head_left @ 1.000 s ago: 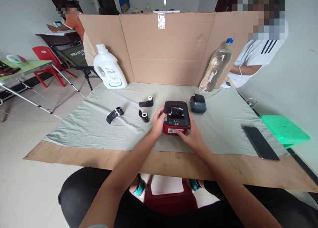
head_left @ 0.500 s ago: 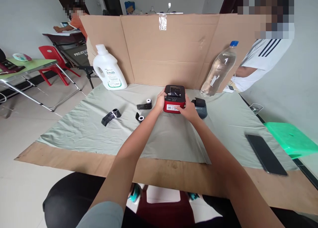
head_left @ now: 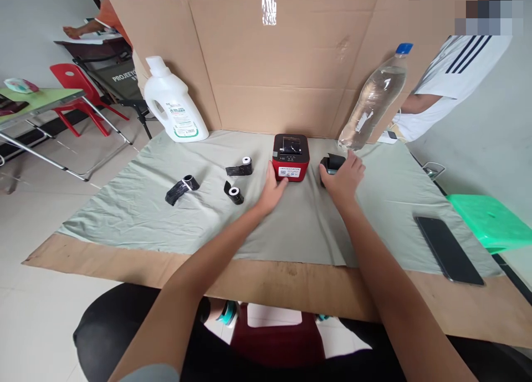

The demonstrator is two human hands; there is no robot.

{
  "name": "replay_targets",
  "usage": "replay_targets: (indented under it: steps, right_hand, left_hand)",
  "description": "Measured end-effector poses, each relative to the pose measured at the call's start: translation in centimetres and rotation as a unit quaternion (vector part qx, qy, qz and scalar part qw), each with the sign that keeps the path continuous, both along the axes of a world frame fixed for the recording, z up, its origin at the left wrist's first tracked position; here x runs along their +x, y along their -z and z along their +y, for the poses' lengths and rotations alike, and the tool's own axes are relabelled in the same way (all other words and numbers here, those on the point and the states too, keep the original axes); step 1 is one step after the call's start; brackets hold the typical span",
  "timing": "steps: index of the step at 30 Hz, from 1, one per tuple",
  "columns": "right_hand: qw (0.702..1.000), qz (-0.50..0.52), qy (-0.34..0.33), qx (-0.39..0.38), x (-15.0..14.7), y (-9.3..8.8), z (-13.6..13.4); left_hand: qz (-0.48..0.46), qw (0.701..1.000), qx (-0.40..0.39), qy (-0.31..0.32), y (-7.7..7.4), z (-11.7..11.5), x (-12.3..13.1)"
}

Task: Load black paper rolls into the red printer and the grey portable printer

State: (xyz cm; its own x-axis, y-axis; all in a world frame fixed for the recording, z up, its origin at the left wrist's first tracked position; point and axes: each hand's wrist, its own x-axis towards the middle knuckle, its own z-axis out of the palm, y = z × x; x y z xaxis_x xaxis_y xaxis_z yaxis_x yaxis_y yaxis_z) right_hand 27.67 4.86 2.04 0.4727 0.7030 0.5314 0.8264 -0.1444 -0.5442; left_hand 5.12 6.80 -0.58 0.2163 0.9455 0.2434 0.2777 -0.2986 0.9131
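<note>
A red and black label printer [head_left: 291, 159], with a white sticker on its front and dark film on top, stands upright on the cloth. My left hand [head_left: 272, 189] grips its lower left corner, fingers along the side and thumb at the front. To its right is a smaller dark grey printer [head_left: 331, 164] with a dark strip on top. My right hand [head_left: 346, 178] is wrapped round this one, covering much of its right and front. Several black film rolls lie left of the red printer: one at the back [head_left: 241, 167], one nearer [head_left: 235, 194], one farthest left [head_left: 182, 189].
A cardboard screen [head_left: 274, 66] stands along the back. In front of it are a white jug [head_left: 177, 107] at left and a water bottle [head_left: 376, 105] at right. A phone [head_left: 449, 250] lies near the right front edge. Behind the screen are two people; a green stool [head_left: 490, 221] is at right.
My right hand has left the red printer and moved right onto the dark grey printer. My left hand stays at the red printer, slightly lower. The camera view has tilted down.
</note>
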Motion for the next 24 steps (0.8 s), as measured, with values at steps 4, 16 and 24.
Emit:
replay_targets:
  steps: [4, 16, 24]
  right_hand:
    - [0.986, 0.031, 0.053, -0.154, 1.6, 0.9, -0.5]
    - [0.992, 0.017, -0.075, -0.104, -7.0, 0.7, -11.8]
    - [0.988, 0.015, -0.099, -0.115, -8.9, 1.7, -13.1]
  left_hand:
    - [0.141, 0.988, -0.006, 0.069, 0.3, -7.2, -2.4]
    - [0.262, 0.956, 0.047, 0.119, -1.0, -12.0, -3.4]
    - [0.288, 0.944, 0.051, 0.153, -1.2, -11.7, -3.3]
